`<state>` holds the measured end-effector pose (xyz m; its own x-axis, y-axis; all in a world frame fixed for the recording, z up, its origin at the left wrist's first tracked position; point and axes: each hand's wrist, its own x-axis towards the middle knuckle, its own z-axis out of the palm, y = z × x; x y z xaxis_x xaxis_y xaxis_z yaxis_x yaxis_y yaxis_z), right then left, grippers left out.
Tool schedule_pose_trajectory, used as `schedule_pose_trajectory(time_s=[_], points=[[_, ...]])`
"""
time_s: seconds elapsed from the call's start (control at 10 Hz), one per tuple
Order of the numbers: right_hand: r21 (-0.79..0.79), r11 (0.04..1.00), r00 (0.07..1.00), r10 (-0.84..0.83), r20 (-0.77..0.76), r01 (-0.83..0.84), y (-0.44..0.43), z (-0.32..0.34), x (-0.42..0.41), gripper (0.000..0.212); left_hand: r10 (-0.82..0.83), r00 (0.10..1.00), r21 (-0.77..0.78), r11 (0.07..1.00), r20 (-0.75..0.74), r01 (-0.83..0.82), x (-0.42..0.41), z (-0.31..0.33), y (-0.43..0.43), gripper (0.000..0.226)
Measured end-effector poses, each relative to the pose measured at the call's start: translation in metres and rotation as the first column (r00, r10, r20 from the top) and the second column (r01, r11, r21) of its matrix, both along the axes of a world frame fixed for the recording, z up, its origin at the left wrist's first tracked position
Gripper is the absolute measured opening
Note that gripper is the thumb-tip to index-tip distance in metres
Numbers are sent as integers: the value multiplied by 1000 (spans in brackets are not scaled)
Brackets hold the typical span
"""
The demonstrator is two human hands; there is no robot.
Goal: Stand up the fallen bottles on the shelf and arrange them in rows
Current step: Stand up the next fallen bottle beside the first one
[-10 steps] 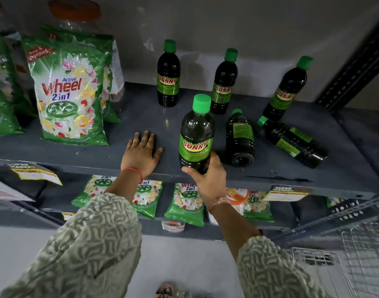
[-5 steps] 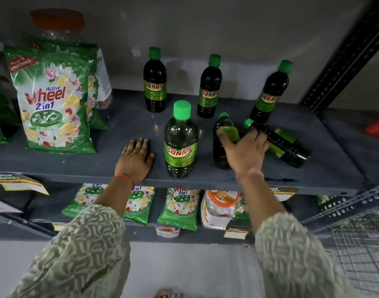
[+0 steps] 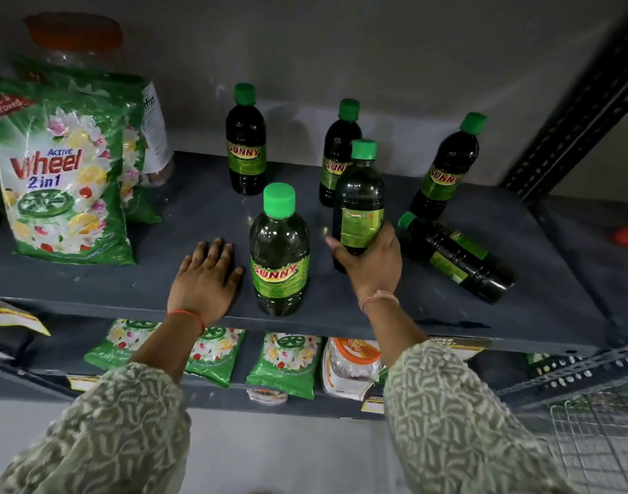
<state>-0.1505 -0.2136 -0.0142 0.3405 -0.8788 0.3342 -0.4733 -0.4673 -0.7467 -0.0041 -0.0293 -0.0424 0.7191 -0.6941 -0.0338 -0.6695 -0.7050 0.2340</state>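
Observation:
Dark green-capped Sunny bottles stand on the grey shelf (image 3: 519, 308). Three stand at the back: one left (image 3: 245, 144), one middle (image 3: 335, 155), one right (image 3: 446, 165). A nearer bottle (image 3: 279, 251) stands upright at the front. My right hand (image 3: 371, 265) grips the lower body of another bottle (image 3: 358, 197), held upright just right of the front one. One bottle (image 3: 455, 258) lies on its side to the right, cap pointing left. My left hand (image 3: 203, 283) rests flat on the shelf, fingers spread, left of the front bottle.
Green Wheel detergent bags (image 3: 61, 172) and an orange-lidded jar (image 3: 91, 41) stand at the shelf's left. A perforated black upright (image 3: 572, 115) bounds the right side. Small detergent packets (image 3: 284, 361) lie on the lower shelf. A wire basket (image 3: 597, 436) sits at lower right.
My right hand left the front bottle, reached right to a fallen bottle, took hold of it and raised it upright. My left hand stayed flat on the shelf.

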Motion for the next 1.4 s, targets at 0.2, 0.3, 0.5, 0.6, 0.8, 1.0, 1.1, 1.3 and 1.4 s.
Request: schedule_pose_trajectory(time_s=[0.2,0.3,0.5,0.6,0.8,1.0,1.1,1.3,1.4], points=[[161,986,993,31,110,-49,-2,-7,-3,90,3,1000,3,1000,-13,-3,0,0,0,57],[119,993,992,11,123,-26,0,-8,-4,105,6,1000,7,1000,-12,-6,0,0,-1,56],[195,973,987,96,131,-120,-1,-11,-8,100,17,1000,2,1000,-21,-17,0,1,-1,56],[271,940,963,148,223,-208,-1,-13,-14,101,19,1000,-4,1000,-25,-19,-1,1,0,56],[145,984,982,77,173,-102,3,-14,-6,95,16,999,-12,1000,-33,-16,0,1,0,57],[320,914,939,148,310,-249,0,-14,-21,74,16,999,-14,1000,-39,-17,-1,2,0,56],[230,957,974,139,180,-179,2,-16,-13,102,18,999,-24,1000,-33,-19,-1,2,0,56],[329,916,964,166,208,-229,-4,-9,-19,59,14,1000,-24,1000,-28,-15,-1,2,0,56],[420,850,944,244,223,-319,-14,-11,-24,56,14,999,-21,1000,-30,-14,-1,1,0,56]])
